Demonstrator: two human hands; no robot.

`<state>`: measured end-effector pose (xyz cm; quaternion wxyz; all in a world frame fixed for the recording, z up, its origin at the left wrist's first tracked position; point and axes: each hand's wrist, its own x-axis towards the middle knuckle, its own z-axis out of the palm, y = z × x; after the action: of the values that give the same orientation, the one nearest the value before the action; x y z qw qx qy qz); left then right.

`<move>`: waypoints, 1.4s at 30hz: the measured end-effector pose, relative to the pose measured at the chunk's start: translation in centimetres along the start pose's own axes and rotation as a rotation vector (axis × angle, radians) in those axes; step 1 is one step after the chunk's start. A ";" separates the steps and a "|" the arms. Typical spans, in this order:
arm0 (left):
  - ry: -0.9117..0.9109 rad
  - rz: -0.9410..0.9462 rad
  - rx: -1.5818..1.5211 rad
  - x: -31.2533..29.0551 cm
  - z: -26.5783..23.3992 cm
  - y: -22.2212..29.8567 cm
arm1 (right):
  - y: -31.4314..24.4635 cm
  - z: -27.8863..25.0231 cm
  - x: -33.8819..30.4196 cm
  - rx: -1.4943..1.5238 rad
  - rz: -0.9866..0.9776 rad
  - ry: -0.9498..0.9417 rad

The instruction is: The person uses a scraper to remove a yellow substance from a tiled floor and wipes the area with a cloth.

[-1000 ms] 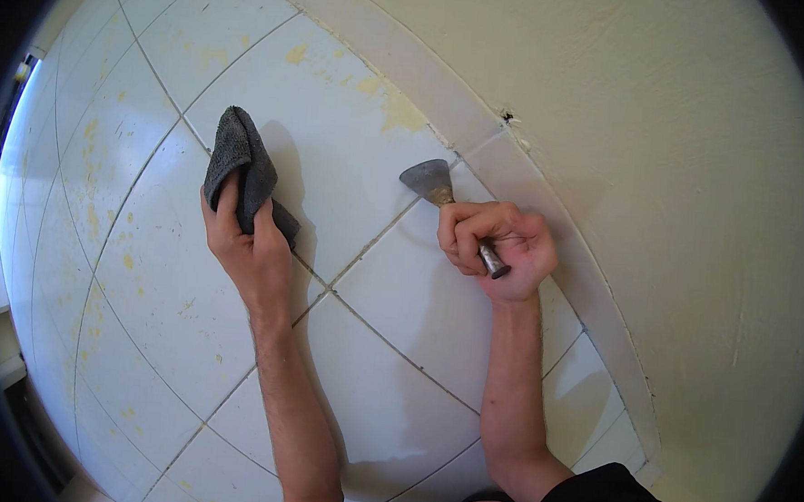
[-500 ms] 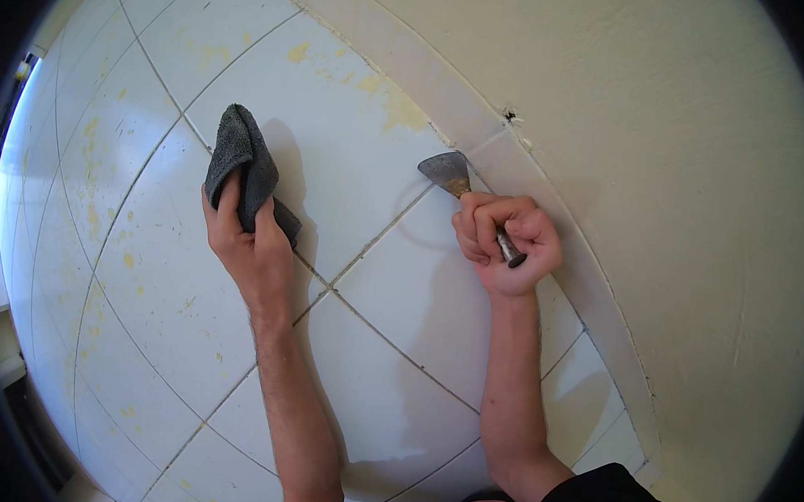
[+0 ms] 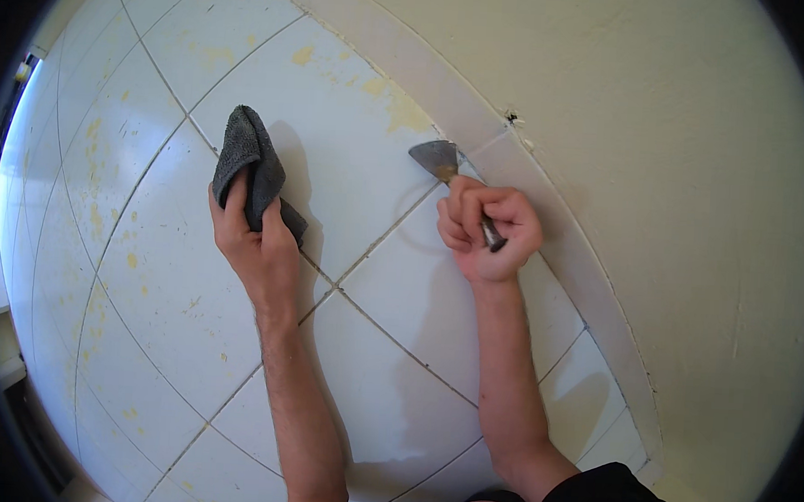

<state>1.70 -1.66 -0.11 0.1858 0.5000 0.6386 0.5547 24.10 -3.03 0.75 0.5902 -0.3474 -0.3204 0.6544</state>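
Note:
My left hand (image 3: 261, 244) grips a folded dark grey cloth (image 3: 252, 157), with the fingers tucked into its folds. Cloth and hand are over the white tiles, left of the middle. In my right hand (image 3: 495, 219) is a scraper (image 3: 437, 158) with a broad metal blade. Its worn handle passes through my fist, and the dark end sticks out by the palm. The blade points up and left, near the tile edge by the skirting; whether it touches the tile I cannot tell. Yellowish patches (image 3: 405, 110) mark the tile just beyond the blade.
White floor tiles (image 3: 174, 257) with dark joints spread to the left, flecked with more yellowish spots. A pale skirting strip (image 3: 551, 186) curves along the right, under a cream wall (image 3: 679, 175). A small dark hole (image 3: 511, 118) shows in the wall above the strip.
My right hand has shifted a little left and up with the scraper, its blade now closer to the yellowish patches. My left hand and the cloth have moved slightly right.

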 end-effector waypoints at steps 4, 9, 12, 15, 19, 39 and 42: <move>-0.003 0.025 0.023 -0.1 0.2 0.2 | -0.7 -0.8 -0.9 0.111 0.012 0.037; -0.003 0.009 0.003 0.0 0.2 0.1 | -0.1 -0.1 -0.7 0.186 0.015 0.124; -0.060 -0.011 0.064 -0.1 -0.3 0.0 | 0.2 -0.3 -1.0 0.221 -0.001 0.107; -0.056 -0.014 0.072 -0.2 -0.2 0.0 | 0.1 -0.7 -1.2 0.235 -0.059 0.068; -0.057 -0.008 0.073 -0.1 -0.1 0.2 | 0.3 -0.1 -1.4 0.182 -0.066 0.067; 0.000 0.023 0.010 -0.1 0.3 -0.1 | 0.3 -0.3 -1.3 0.256 -0.034 0.172; -0.007 0.033 0.023 0.0 0.2 0.0 | 0.5 -0.3 -1.1 0.272 -0.044 0.167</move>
<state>1.90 -1.59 -0.17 0.1730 0.5145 0.6357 0.5488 24.16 -4.13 0.29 0.6704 -0.3104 -0.1864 0.6476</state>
